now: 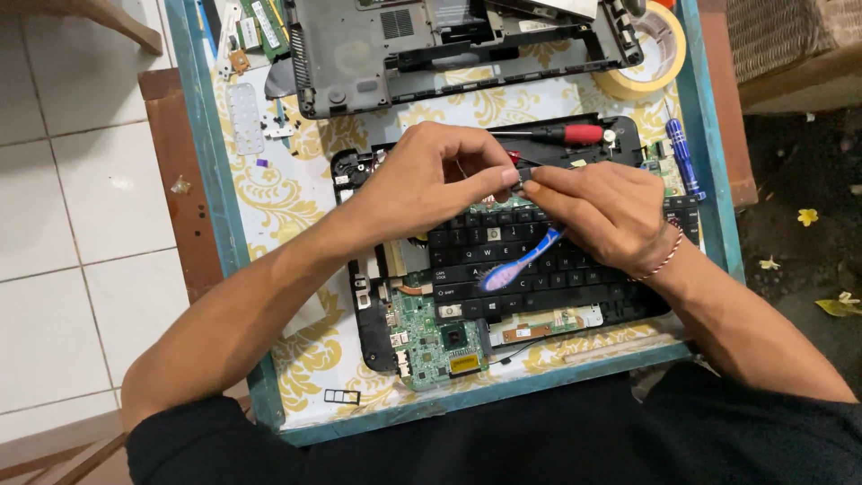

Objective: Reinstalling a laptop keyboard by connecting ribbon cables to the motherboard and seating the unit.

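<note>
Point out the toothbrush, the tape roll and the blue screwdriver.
toothbrush [521,261], head view, on its blue handle.
tape roll [669,56], head view, on its right rim.
blue screwdriver [684,157], head view, on its handle.

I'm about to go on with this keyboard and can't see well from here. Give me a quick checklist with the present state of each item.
1. Both hands meet at the keyboard's top edge: ok. Left hand and right hand have fingertips together there.
2. What the fingertips pinch: cannot tell, it is too small and hidden.
3. Blue toothbrush secure: cannot tell. It lies across the keys, its handle under the right hand.
4. Red screwdriver close by: ok, just beyond the hands.
5. Blue screwdriver close by: ok, at the tray's right edge.
6. Green board uncovered: ok, exposed left of and below the keyboard.
</note>
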